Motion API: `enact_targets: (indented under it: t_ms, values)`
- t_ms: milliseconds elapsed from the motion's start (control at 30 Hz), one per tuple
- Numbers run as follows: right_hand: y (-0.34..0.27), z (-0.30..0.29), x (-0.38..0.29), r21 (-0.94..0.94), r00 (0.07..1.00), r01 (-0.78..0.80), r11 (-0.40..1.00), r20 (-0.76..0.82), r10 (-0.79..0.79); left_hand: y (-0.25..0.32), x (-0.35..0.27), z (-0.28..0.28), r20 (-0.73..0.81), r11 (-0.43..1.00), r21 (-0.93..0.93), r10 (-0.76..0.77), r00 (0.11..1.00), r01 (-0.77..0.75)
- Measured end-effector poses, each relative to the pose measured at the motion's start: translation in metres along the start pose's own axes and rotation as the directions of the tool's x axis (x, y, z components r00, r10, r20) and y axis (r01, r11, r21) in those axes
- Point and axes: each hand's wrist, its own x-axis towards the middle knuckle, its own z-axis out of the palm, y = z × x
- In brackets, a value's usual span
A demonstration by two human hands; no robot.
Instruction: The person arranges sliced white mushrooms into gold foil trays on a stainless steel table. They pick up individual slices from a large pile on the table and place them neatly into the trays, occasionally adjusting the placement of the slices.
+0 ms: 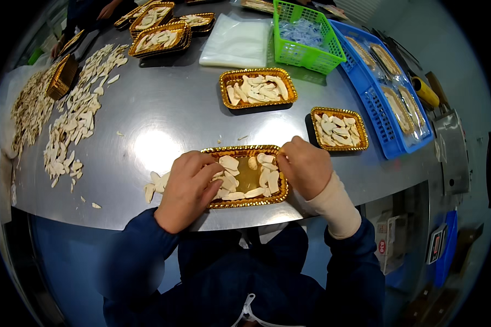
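A gold plastic tray (245, 205) lies before me at the table's near edge, with pale dried slices (229, 180) along its left, right and near sides and bare gold bottom in the middle. My left hand (192, 184) is over its left end, fingers curled onto the slices there; whether it grips one is hidden. At the tray's upper right corner is my right hand (305, 163), thumb and fingertips drawn together; what lies between them cannot be made out. A few loose slices (158, 182) lie on the metal just left of my left hand.
Filled gold trays stand beyond (257, 107) and at right (339, 148). Slices are spread at left (75, 118). Farther back are stacked trays (159, 39), clear bags (236, 41), a green basket (309, 59) with packets, and a blue crate (376, 110). A co-worker's hand (107, 10) shows at upper left.
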Motion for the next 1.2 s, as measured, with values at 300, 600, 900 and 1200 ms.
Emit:
enact_targets:
  t_ms: [300,600,900,1200]
  values:
    - [0.026,0.004,-0.041,0.189,0.948,-0.313,0.931,0.01,0.317,-0.007,0.051,0.055,0.25,0.984,-0.003,0.174,0.952,-0.179]
    - [0.002,0.029,-0.037,0.339,0.975,-0.218,0.915,0.027,0.223,0.002,0.055,0.068,0.302,0.99,0.073,0.095,0.949,-0.123]
    - [0.002,0.033,-0.039,0.29,0.976,-0.21,0.934,0.009,0.217,0.008,0.054,0.068,0.337,0.999,0.039,-0.015,0.941,0.002]
    - [-0.001,0.031,-0.037,0.328,0.973,-0.225,0.917,0.027,0.229,-0.001,0.047,0.07,0.255,0.988,-0.125,0.115,0.96,-0.085]
